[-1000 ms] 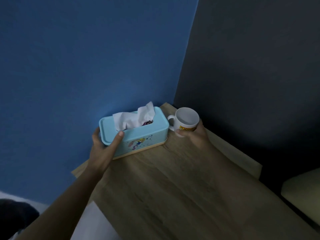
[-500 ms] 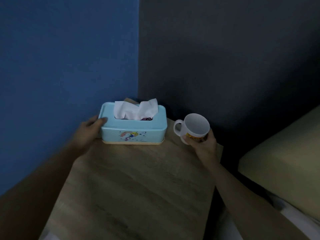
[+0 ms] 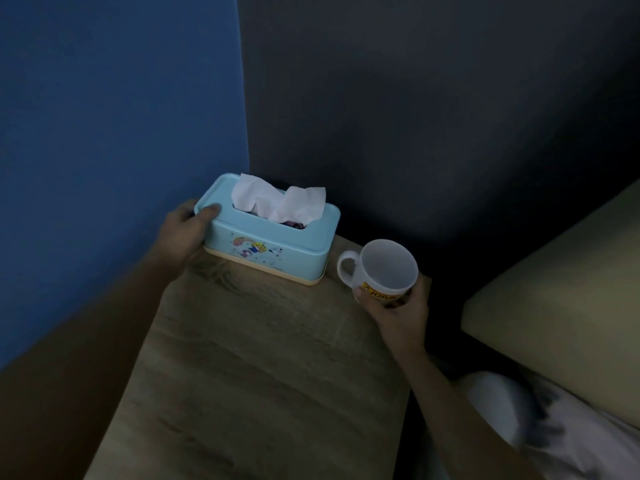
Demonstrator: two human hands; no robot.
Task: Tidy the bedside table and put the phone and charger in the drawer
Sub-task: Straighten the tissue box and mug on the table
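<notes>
A light blue tissue box (image 3: 273, 237) with a white tissue sticking out stands at the far corner of the wooden bedside table (image 3: 256, 358). My left hand (image 3: 185, 228) grips the box's left end, thumb on the lid. My right hand (image 3: 398, 306) holds a white mug (image 3: 384, 268) with a yellow label at the table's far right edge; the mug is empty and tilted toward me. No phone, charger or drawer is in view.
A blue wall (image 3: 114, 116) runs along the left and a dark wall (image 3: 433, 98) behind the table. A beige bed headboard or mattress edge (image 3: 561, 289) and white bedding (image 3: 554, 427) lie to the right, past a dark gap.
The view has swung right, bringing the bed into sight. The tissue box now sits against the back corner, and the mug has moved to the table's right edge, apart from the box.
</notes>
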